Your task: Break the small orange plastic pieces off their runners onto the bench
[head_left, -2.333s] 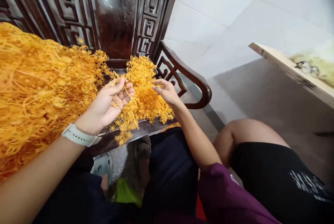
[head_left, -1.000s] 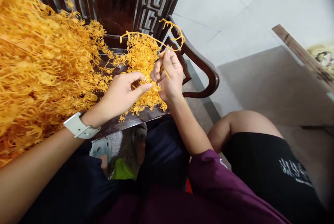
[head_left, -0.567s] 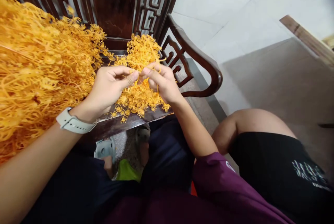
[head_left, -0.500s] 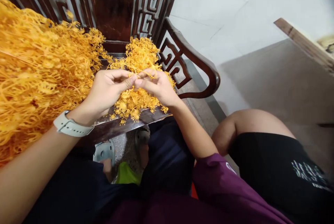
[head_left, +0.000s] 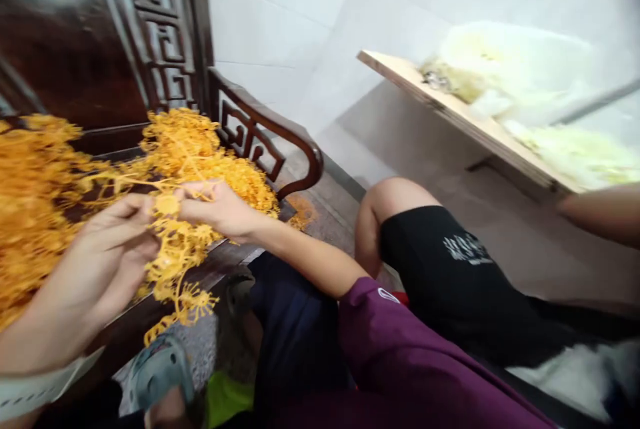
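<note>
My left hand (head_left: 103,266) and my right hand (head_left: 220,209) meet over the front edge of a dark carved wooden bench (head_left: 260,149). Both pinch a branched strand of orange-yellow plastic pieces (head_left: 175,256) that droops between them below the seat edge. Behind the right hand lies a small heap of the same orange pieces (head_left: 200,149). A larger orange mass (head_left: 30,202) covers the seat at the left. The picture is smeared by motion.
Another person sits at my right, with a bare knee (head_left: 385,202), black shorts and a forearm (head_left: 600,212). A wooden board (head_left: 465,119) bearing pale yellow-green material stands at the upper right. A grey sandal (head_left: 155,376) and white tiled floor show below.
The view has swung to the right, so the bench sits further left and the board is in full view. A strand now hangs from both hands below the seat edge.
</note>
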Motion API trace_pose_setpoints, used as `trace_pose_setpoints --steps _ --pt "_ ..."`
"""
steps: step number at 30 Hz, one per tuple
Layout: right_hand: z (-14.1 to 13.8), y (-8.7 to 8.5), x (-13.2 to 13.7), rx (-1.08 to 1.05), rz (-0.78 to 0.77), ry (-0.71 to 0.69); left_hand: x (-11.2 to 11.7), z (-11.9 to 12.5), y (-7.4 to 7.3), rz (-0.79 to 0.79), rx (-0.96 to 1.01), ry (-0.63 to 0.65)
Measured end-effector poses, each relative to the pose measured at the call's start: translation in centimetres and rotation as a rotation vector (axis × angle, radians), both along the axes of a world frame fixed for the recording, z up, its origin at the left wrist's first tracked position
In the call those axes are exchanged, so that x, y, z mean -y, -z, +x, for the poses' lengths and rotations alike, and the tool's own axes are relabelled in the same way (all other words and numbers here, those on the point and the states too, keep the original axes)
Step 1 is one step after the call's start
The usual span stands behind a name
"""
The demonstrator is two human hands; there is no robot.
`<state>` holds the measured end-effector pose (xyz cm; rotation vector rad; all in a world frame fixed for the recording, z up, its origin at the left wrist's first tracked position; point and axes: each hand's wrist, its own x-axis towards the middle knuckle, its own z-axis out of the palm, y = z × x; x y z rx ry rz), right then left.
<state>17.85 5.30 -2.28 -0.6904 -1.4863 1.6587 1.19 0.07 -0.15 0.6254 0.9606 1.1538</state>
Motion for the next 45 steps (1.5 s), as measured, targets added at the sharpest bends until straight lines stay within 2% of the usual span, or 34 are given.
trace_pose_setpoints --steps 3,6,8,11,12,15,22,28,34,37,40,42,45 --pt "0.6 0.2 0.2 -0.047 0.025 0.075 -0.1 1.2 -0.3 -0.015 -0.063 -0.072" --pt "1.4 0.2 0.6 -0.079 0.059 0.097 0.4 2.6 -0.6 0.047 -0.143 -0.084" --pt "2.0 0.1 1.0 -0.063 0.083 0.098 0.6 3.4 -0.2 0.136 -0.213 -0.125" --pt "2.7 0.0 1.1 0.006 0.09 0.116 0.2 4.2 1.0 0.381 -0.392 -0.23" --pt "2.7 -0.1 1.1 0.026 0.093 0.12 0.0 4.3 1.4 0.459 -0.448 -0.323" --pt "2.7 -0.2 1.3 0.057 0.127 0.132 -0.3 4.5 2.2 0.552 -0.553 -0.401" --pt "2.3 -0.2 1.7 0.104 0.169 0.152 0.3 4.1 2.7 0.619 -0.724 -0.399" --pt "1.8 0.1 1.7 0.145 0.215 0.171 0.2 3.1 3.6 0.751 -0.87 -0.407" --pt "1.7 1.0 1.4 0.179 0.286 0.186 0.4 2.4 2.6 0.834 -1.004 -0.464" --pt "2.2 1.6 0.3 0.243 0.357 0.296 0.3 1.7 2.1 0.752 -1.011 -0.465" --pt "2.7 1.5 -1.1 0.202 0.246 0.447 -0.4 0.8 2.7 0.532 -0.858 -0.334" --pt "3.0 1.1 -1.7 0.137 0.048 0.489 -1.5 0.1 4.1 0.455 -0.835 -0.268" --pt "3.2 0.4 -2.0 0.049 -0.189 0.459 -3.5 -1.0 6.8 0.442 -0.945 -0.187"
